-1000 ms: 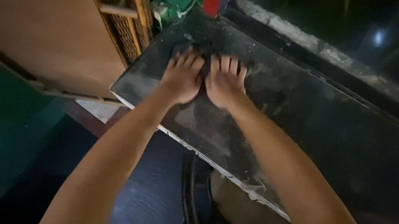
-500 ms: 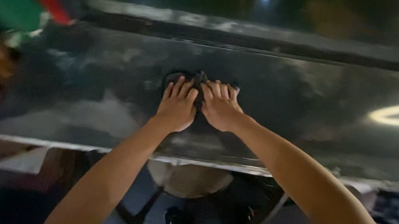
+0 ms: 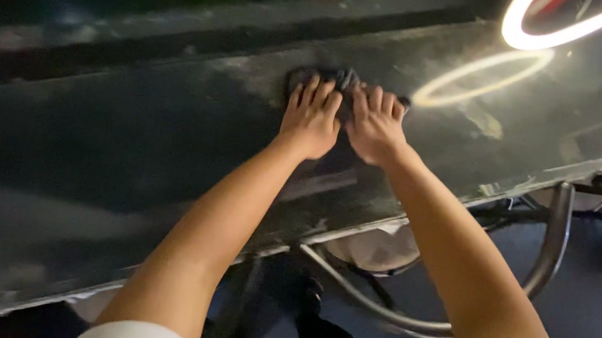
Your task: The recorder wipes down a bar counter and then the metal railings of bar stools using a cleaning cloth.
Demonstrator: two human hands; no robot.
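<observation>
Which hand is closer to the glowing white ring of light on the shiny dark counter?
Right. The right hand presses the dark cloth just beside the glowing white ring reflection; the left hand sits on the far side of it.

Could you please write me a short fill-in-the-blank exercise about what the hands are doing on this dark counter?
1. The left hand and right hand press flat on a dark ____.
2. The cloth lies on a dark, shiny ____.
3. On the counter, right of the hands, shines a reflected ____ of light.

Missing words: cloth; counter; ring
</observation>
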